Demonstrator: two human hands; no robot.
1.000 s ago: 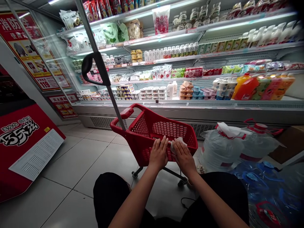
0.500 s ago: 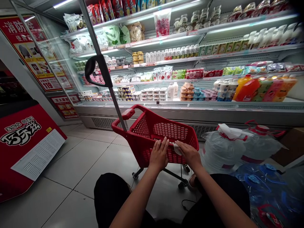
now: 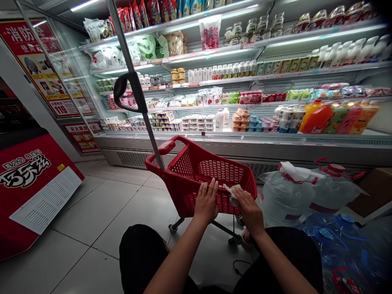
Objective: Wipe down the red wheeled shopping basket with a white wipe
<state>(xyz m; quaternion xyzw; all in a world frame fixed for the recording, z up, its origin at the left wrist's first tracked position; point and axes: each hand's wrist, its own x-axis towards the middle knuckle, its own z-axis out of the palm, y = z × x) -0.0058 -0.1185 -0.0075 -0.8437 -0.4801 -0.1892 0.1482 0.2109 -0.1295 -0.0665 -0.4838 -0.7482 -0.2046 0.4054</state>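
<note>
A small red shopping cart (image 3: 176, 190) with perforated plastic sides stands in front of me on dark legs with castors. My left hand (image 3: 206, 204) lies on its near side, fingers stretched out flat and reaching up to the rim, with nothing in them. Toward the cart's right end, my right hand (image 3: 249, 209) presses a crumpled white tissue (image 3: 234, 191) against the same side, just under the rim. Part of the tissue sticks out past the fingertips; the rest is hidden beneath the fingers. From the cart's left end a grey pole (image 3: 150, 132) rises with a black loop handle (image 3: 139, 93).
Behind the cart runs a refrigerated shelf (image 3: 190, 138) of drinks, yogurt cups and bags. Bagged water jugs (image 3: 281, 196) and blue-capped bottles (image 3: 329, 241) crowd the right. A red freezer cabinet (image 3: 61, 196) stands at left on the tiled floor (image 3: 101, 208).
My right hand has shifted slightly right and down along the cart's side, and more of the tissue shows, bunched up. The left hand stays in nearly the same place.
</note>
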